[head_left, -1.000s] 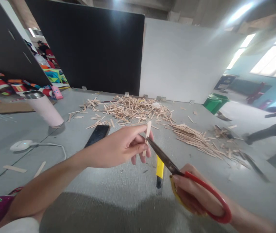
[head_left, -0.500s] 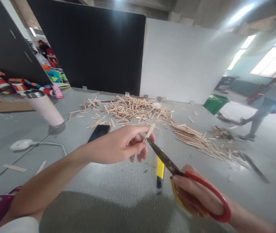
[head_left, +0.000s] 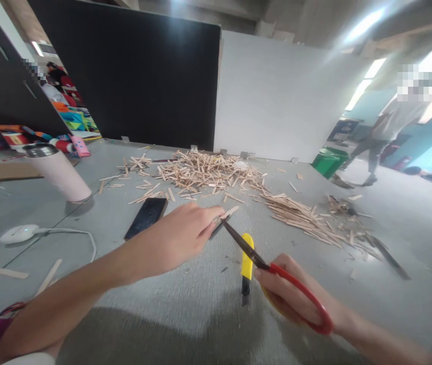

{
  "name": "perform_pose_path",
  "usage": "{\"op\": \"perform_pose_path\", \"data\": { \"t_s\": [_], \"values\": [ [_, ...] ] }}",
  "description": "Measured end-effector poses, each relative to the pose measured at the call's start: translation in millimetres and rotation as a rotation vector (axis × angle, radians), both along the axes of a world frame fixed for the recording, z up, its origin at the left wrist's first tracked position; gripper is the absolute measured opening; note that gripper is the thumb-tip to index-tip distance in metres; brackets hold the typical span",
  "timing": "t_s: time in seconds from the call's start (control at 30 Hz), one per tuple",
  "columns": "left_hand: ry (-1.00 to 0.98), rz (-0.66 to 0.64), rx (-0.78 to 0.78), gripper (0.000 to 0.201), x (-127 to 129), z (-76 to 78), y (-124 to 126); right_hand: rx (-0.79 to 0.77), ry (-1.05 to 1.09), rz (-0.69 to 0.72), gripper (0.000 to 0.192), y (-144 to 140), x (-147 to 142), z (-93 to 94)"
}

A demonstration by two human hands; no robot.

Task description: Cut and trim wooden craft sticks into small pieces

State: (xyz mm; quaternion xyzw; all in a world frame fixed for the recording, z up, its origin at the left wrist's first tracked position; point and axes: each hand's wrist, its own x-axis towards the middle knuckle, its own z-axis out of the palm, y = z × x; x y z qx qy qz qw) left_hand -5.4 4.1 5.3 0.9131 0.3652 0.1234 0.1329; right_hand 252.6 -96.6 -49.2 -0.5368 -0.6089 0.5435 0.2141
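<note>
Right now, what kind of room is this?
Probably a craft workshop. A heap of wooden sticks covers the grey worktable, the right hand works red-handled scissors at a stick pinched by the left hand, and colourful paper crafts lie beyond.

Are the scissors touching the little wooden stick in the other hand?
Touching. In the head view the scissors, held by the right hand, have their blades meeting the wooden stick pinched in the left hand.
</note>
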Motion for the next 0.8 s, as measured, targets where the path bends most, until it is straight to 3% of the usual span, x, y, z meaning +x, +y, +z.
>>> {"op": "perform_pose_path", "data": {
  "t_s": [0.13,0.33,0.47,0.6,0.63,0.7,0.8],
  "values": [
    [0.074,0.021,0.106,0.026,0.2,-8.1,-0.4,0.147,-0.176,-0.064,0.059,2.7,-3.1,-2.2],
    [0.146,0.083,0.191,0.050,-2.6,-23.3,-2.6,0.162,-0.293,-0.042,0.057,10.2,-4.3,-4.9],
    [0.269,0.161,0.167,0.059,1.7,-14.1,-11.4,0.152,-0.306,-0.014,0.057,9.4,-1.9,-5.0],
    [0.303,0.422,0.258,0.043,-7.2,4.0,0.9,0.081,-0.262,-0.063,0.055,1.8,3.4,0.8],
    [0.236,0.391,0.243,0.029,-11.8,7.8,6.7,0.064,-0.248,-0.075,0.057,-0.2,4.4,2.6],
    [0.132,0.305,0.171,0.025,-20.2,13.8,16.1,0.030,-0.208,-0.069,0.060,-3.7,5.7,4.7],
    [-0.201,0.094,-0.177,0.025,-25.5,18.5,16.5,-0.018,-0.094,-0.087,0.063,-8.5,7.3,2.3]
  ]
}}
